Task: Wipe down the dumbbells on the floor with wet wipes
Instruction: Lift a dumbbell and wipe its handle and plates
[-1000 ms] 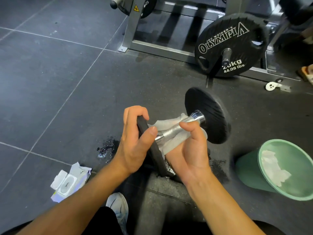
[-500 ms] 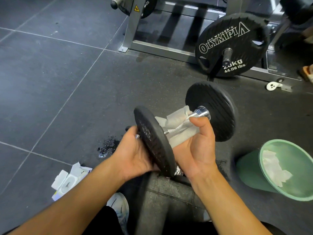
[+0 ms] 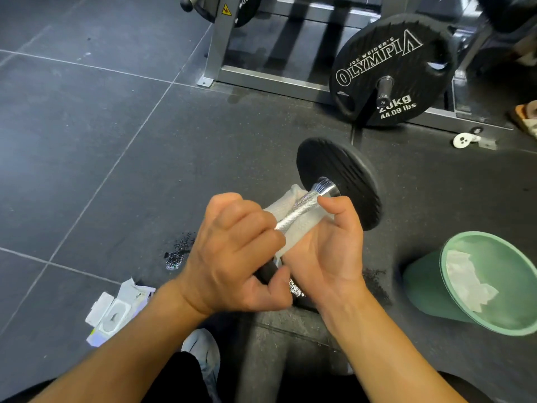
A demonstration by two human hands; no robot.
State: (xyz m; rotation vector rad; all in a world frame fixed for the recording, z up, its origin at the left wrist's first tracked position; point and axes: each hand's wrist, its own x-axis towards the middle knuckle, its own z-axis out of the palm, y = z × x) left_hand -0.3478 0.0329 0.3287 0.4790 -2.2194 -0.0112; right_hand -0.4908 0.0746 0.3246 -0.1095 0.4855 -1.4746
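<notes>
Dumbbell (image 3: 334,181) handle runs centre to upper right; our right hand (image 3: 325,251) cups it in the wet wipe (image 3: 293,199), left hand (image 3: 235,254) clamps the near plate.

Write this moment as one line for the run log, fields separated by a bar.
left hand: grips near plate | right hand: holds wet wipe around dumbbell handle | green bin: used wipe inside | step: wiping handle

A dumbbell (image 3: 334,181) is held above the dark floor (image 3: 87,141). The near plate is gripped by the left hand (image 3: 232,254). A white wet wipe (image 3: 293,216) is pressed beneath the knurled handle by the right hand (image 3: 328,248). A wipes pack (image 3: 116,312) is seen lower left, a green bin (image 3: 427,289) containing a used wipe at right, and a 20kg plate (image 3: 392,68) on the rack behind.
</notes>
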